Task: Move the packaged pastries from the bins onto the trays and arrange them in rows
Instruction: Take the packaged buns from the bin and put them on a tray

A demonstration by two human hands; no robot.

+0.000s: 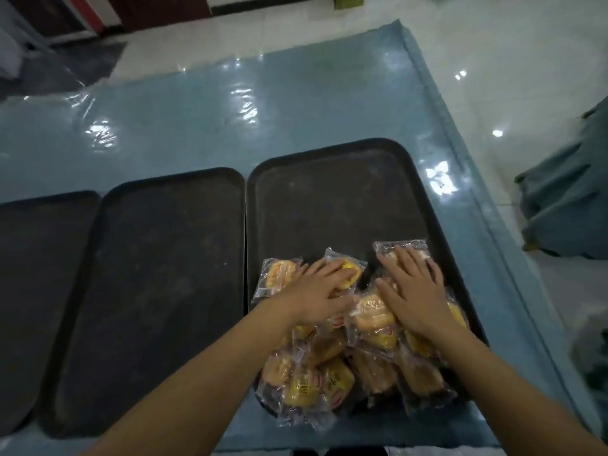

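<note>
Early, I'd say: pastries (358, 353) heaped under my spread fingers (332, 269), no rows; two left trays (158, 291) bare.

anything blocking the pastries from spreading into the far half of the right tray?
Nothing visible. The pastries are heaped at the near end of the right tray; its far half is bare. Left hand and right hand lie flat on packs at the heap's far edge.

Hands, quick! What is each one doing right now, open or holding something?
Left hand: open, fingers flat on a packaged pastry on the right tray.
Right hand: open, fingers spread flat on the pastry pile.
</note>
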